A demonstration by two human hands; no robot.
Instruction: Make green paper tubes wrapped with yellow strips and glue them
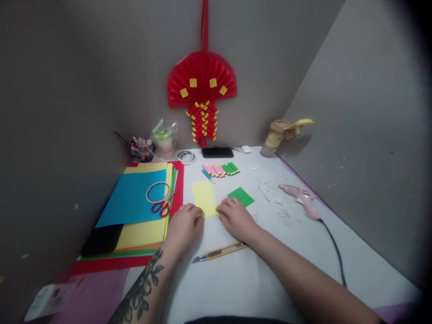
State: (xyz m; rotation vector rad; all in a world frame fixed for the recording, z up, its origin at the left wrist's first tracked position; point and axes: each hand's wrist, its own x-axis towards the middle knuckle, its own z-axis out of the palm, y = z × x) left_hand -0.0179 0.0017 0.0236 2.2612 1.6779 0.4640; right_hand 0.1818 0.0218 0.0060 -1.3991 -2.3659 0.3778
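Observation:
A small yellow paper rectangle (204,197) lies on the white table (243,279). My left hand (184,225) has its fingers curled and pinching the paper's near left edge. My right hand (236,218) is curled at the paper's near right corner, its fingertips pressed on that edge. A green paper square (240,196) lies just beyond my right hand. A yellow utility knife (219,252) rests on the table under my wrists.
A stack of coloured paper sheets (135,202) with scissors (161,206) and a tape ring (157,192) lies left. Rolled pink and green paper tubes (221,169), a phone (218,152) and a cup (275,136) stand behind. A pink glue gun (300,198) with cord lies right. A red paper fan ornament (201,92) hangs on the wall.

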